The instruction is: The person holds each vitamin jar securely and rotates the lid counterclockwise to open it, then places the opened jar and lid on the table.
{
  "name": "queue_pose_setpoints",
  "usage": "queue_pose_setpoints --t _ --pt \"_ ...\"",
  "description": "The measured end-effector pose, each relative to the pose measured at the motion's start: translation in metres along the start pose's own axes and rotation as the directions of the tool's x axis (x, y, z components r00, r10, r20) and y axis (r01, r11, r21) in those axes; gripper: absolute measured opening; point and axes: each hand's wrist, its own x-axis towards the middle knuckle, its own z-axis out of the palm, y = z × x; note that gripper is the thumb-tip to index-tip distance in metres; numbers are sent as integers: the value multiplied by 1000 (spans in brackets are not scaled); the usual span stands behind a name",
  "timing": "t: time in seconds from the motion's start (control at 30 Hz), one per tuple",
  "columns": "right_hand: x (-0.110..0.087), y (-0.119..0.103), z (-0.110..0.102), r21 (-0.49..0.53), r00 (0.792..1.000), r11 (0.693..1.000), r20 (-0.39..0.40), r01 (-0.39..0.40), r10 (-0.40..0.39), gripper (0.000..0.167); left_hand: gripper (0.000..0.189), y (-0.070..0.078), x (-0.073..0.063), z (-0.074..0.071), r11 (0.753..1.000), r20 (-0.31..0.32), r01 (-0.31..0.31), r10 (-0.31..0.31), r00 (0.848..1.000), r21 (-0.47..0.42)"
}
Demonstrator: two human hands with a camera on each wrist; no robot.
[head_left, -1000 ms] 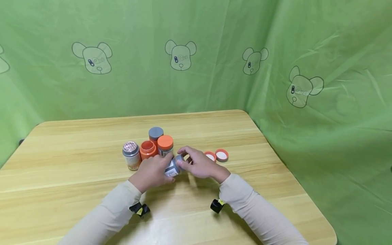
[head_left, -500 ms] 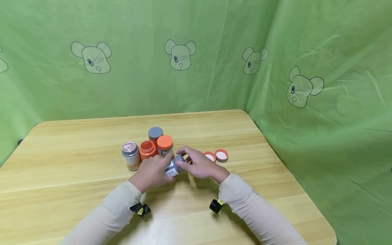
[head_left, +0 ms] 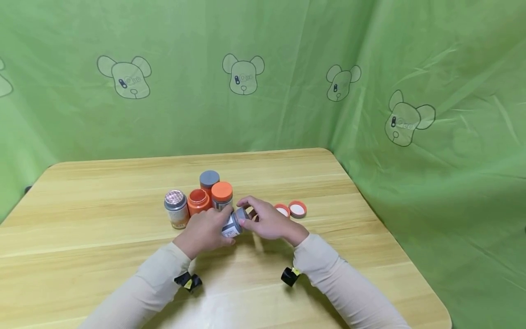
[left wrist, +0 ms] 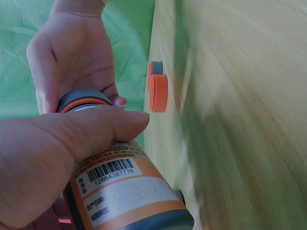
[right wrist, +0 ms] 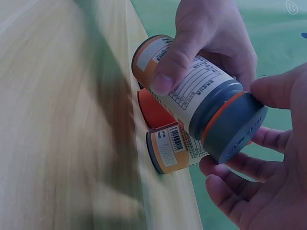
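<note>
My left hand [head_left: 203, 231] grips a tilted plastic bottle [head_left: 231, 227] with a grey body and a white and orange label. Its thumb lies across the label, which carries a barcode in the left wrist view. On the bottle's mouth sits a grey lid [right wrist: 237, 129] with an orange rim. The thumb and fingers of my right hand [head_left: 267, 221] pinch this lid from opposite sides. Whether the lid's thread is engaged cannot be seen. Both hands are a little above the wooden table [head_left: 246, 283].
Just beyond my left hand stand a foil-sealed grey jar [head_left: 177, 212], an uncovered orange jar [head_left: 198, 201], an orange jar with a grey lid [head_left: 209, 178] and a grey jar with an orange lid [head_left: 222, 192]. Two loose lids [head_left: 297, 209] lie right of my right hand.
My right thumb has shifted slightly on the lid. Left hand, bottle and the other jars have kept their places.
</note>
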Motion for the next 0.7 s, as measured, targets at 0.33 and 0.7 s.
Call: queue_pose_setpoints --t 0.33,0.7 --pt "0 0 0 -34 1000 999 -25 -19 18 46 63 0 -1 2 1000 -5 -3 3 1000 -10" --pt "-1 -1 1 -7 1000 1000 -25 6 -6 42 64 1 -2 1 1000 -5 -3 3 1000 -6"
